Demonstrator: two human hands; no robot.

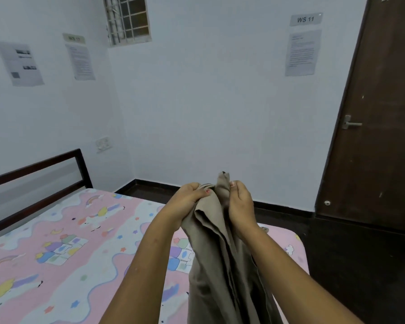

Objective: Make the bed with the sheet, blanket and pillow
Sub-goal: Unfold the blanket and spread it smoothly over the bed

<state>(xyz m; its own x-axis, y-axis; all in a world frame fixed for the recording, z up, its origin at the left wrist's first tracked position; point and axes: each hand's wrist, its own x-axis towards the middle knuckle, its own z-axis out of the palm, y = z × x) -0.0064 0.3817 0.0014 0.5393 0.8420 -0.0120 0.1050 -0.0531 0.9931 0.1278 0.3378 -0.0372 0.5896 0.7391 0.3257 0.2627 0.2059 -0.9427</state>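
- Fingers (202,191) of the left hand (188,198) curl round the gathered top edge of the beige blanket (220,265), with the thumb pressed onto the cloth.
- Just beside it, the right hand (240,203) pinches the same bunched edge, and a corner of cloth sticks up between the two hands.
- Held up in front of the person, the blanket hangs from both hands in long folds, runs down between the forearms and leaves the picture at the bottom.
- Below the arms and to their left, the pink sheet (68,253), printed with rainbows and unicorns, lies spread flat over the bed.
- A dark headboard (40,178) stands at the far left against the wall.
- At the right is a brown door (379,113), closed, with a metal handle (351,123).
- Papers are stuck on both walls, among them a sign (305,19) reading "WS 11".
- High up near the corner is a barred window (126,18).
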